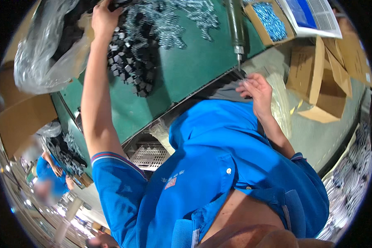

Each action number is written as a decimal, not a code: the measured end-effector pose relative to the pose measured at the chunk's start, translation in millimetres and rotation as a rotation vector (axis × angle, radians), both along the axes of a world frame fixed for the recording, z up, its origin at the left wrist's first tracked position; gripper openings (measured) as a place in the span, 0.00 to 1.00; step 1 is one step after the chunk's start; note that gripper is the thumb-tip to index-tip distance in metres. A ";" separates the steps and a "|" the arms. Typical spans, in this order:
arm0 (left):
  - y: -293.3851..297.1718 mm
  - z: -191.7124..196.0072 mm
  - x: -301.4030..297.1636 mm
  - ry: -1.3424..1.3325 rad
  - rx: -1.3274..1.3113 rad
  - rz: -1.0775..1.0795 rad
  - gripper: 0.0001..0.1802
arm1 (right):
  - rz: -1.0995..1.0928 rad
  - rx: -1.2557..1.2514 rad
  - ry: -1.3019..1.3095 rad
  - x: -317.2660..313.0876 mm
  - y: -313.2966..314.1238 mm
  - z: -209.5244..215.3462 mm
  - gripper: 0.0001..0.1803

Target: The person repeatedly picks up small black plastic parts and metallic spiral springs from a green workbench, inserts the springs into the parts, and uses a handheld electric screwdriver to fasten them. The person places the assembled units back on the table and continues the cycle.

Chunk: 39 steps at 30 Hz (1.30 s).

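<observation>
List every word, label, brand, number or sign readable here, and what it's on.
Blue shirt: pale lettering beside a reddish mark, too small to read.
White-and-blue sheet: fine print, too small.
Open cardboard box: faint print, blurred.
Nothing reads clearly.

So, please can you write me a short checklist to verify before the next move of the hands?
1. Cylindrical tool switched off: cannot tell.
2. Right hand well away from that tool: not ok; the fingers are close to its lower end.
3. Left hand grip: cannot tell; fingertips not clearly visible.
4. Black blocks available: ok, heaped on the green table.
5. Small box supplied: ok, bluish metal pieces inside.
</observation>
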<state>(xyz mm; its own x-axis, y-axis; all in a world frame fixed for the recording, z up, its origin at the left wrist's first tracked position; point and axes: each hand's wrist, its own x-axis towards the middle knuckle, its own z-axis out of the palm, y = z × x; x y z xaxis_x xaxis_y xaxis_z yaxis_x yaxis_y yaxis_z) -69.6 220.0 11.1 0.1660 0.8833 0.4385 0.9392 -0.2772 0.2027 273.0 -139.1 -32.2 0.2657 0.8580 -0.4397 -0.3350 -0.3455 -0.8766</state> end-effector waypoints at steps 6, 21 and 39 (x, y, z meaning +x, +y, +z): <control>57.2 -49.0 -27.7 0.104 -0.093 -0.004 0.28 | 0.014 0.092 -0.191 -11.9 -1.5 -1.3 0.19; -184.5 74.1 33.3 -0.395 -0.630 -0.252 0.21 | -0.013 0.150 -0.178 -21.0 19.3 -7.3 0.17; -154.0 0.6 92.5 -0.066 -0.221 -0.290 0.13 | 0.012 0.090 -0.151 -14.6 28.2 -3.7 0.18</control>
<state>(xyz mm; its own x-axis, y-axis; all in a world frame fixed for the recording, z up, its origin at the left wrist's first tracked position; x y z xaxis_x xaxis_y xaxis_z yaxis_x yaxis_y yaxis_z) 22.9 66.0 11.6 0.4012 0.8781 0.2608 0.8108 -0.4729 0.3449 258.4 -110.9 -35.9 0.3125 0.8954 -0.3171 -0.1938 -0.2667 -0.9441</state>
